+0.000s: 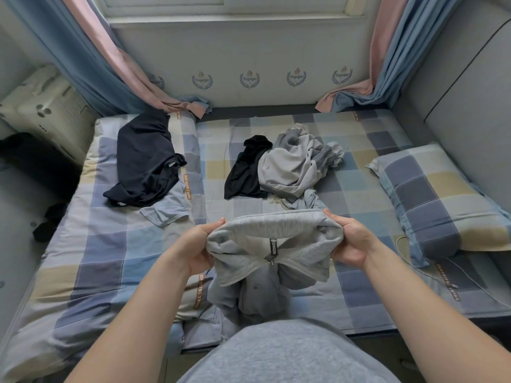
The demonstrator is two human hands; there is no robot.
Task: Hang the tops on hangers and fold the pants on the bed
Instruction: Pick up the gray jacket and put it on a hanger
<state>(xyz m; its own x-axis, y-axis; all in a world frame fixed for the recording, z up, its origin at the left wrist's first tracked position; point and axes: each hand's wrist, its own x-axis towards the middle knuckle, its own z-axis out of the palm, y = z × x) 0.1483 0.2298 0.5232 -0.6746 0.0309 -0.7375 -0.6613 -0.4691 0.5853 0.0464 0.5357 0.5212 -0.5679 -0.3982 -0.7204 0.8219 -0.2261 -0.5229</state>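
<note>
I hold a light grey hooded zip top (272, 244) up over the bed (359, 286). My left hand (200, 244) grips its left collar edge and my right hand (351, 239) grips the right edge. The neck label faces me and the body hangs bunched below. Further back lies a pile: a black garment (246, 170) beside a pale grey garment (293, 167). A dark navy top (143, 158) lies crumpled on the quilt at the left. No hanger is in view.
A checked pillow (442, 200) lies at the right, with a thin white cable (470, 283) near it. A folded checked quilt (91, 258) covers the bed's left side. Blue and pink curtains (116, 64) hang at both back corners. A white appliance (47, 106) stands at the left.
</note>
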